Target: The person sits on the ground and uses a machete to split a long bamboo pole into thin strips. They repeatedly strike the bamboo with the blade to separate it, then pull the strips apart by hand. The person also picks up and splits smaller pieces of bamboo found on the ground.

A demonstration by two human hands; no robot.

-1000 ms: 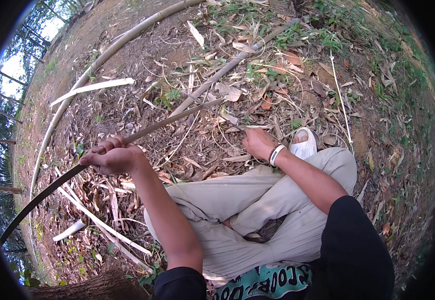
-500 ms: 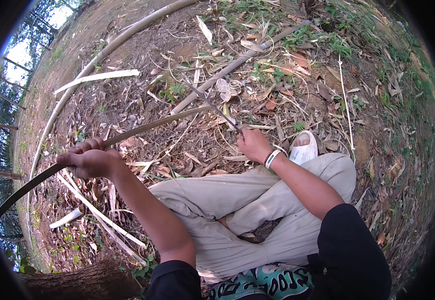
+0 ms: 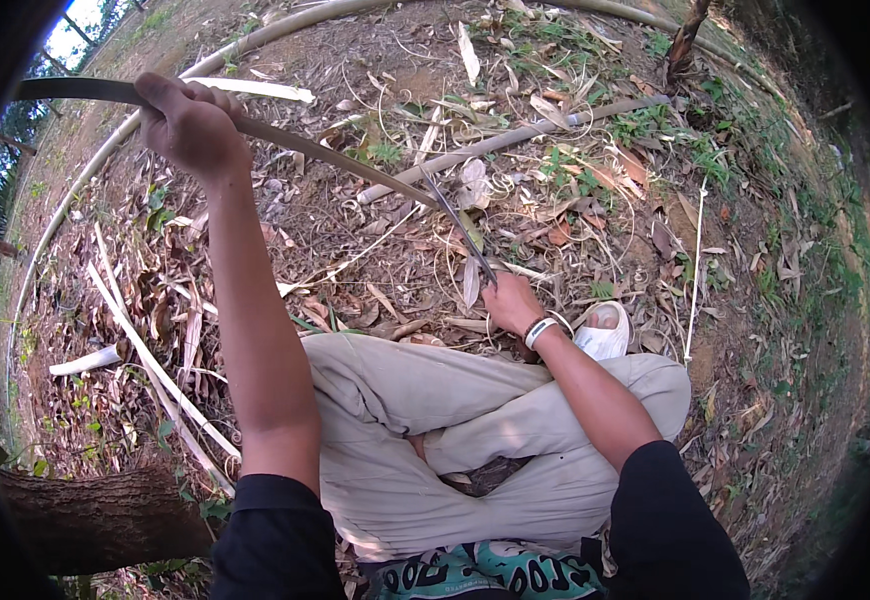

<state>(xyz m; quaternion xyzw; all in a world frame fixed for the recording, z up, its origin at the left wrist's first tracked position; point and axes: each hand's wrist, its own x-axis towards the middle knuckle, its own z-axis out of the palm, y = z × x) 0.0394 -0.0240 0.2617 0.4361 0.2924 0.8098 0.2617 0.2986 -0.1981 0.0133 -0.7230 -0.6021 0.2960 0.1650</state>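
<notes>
My left hand (image 3: 195,125) is raised at the upper left, its fist wrapped around a long, flat strip of split bamboo (image 3: 325,158). From the fist the strip slopes down to the right, and its far end comes to the blade of a thin, dark knife (image 3: 463,230). Whether strip and blade touch, I cannot tell. The knife's handle is in my closed right hand (image 3: 513,303), just in front of my crossed legs; the blade points away and to the left. Beyond the fist, the strip's other end runs out at the left rim.
A bamboo pole (image 3: 495,145) lies across the litter ahead, and a longer one (image 3: 285,30) curves behind it. Pale split pieces (image 3: 155,365) are on the left. A thick trunk (image 3: 105,515) lies lower left; a stump (image 3: 688,45) stands far right. My sandalled foot (image 3: 605,340) sits beside the right hand.
My left hand has gone up and away, carrying the bamboo strip, which now slants down toward the knife. The right hand keeps its hold on the knife, with little movement. The whole view has shifted slightly.
</notes>
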